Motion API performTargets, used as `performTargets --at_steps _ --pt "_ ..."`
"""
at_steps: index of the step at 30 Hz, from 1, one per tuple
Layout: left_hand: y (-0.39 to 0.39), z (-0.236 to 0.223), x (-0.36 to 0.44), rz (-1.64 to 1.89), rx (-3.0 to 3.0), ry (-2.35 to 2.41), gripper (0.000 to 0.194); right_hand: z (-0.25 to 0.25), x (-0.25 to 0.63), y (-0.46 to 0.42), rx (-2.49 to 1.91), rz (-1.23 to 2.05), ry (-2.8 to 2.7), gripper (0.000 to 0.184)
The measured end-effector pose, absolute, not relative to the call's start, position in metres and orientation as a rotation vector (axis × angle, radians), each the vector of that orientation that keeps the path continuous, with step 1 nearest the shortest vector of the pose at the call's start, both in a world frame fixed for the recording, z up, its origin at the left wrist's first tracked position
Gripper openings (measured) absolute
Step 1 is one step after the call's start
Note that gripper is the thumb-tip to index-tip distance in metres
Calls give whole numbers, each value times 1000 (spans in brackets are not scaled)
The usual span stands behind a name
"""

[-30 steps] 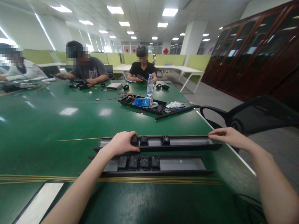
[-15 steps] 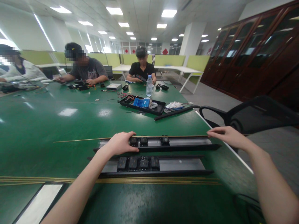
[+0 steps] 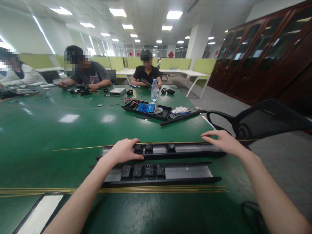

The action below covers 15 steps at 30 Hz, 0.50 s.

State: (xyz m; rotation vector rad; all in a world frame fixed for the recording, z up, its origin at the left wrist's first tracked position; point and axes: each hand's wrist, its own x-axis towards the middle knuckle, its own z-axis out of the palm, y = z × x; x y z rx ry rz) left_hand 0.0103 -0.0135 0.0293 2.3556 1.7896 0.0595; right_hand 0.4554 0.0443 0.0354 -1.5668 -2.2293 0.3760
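In the head view, a long black channel [image 3: 195, 156] with a grey inner floor lies across the table and holds several small black blocks, among them one black block [image 3: 171, 147] right of centre. My left hand [image 3: 124, 151] grips this channel near its left end, fingertips over the far wall and thumb at the near wall. A thin brass-coloured rod [image 3: 80, 148] runs along the far wall and sticks out past both ends. Over the channel's right end is my right hand [image 3: 220, 139], open, thumb and fingers apart, close to the rod.
Nearer me lies a second black channel [image 3: 190, 171] with several black blocks. Several brass-coloured rods [image 3: 170, 189] lie in front of it. Beyond are a black tray [image 3: 165, 113], a water bottle [image 3: 154, 91] and co-workers. A mesh chair [image 3: 270, 118] stands at the right table edge.
My right hand has moved left, from beyond the channel's right end to over it. My left hand keeps its hold on the channel. The whole view has shifted slightly.
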Motion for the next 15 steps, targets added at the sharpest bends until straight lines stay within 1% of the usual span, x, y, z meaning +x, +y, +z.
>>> performTargets --at_steps 7,10,15 --pt "-12 24 6 91 2370 1770 83 21 396 34 -1195 223 -2372 31" --pt "-11 25 6 65 2368 1786 86 12 375 29 -1035 198 -2407 35" --pt "-12 27 7 39 2373 1798 87 2 356 23 -917 174 -2440 41"
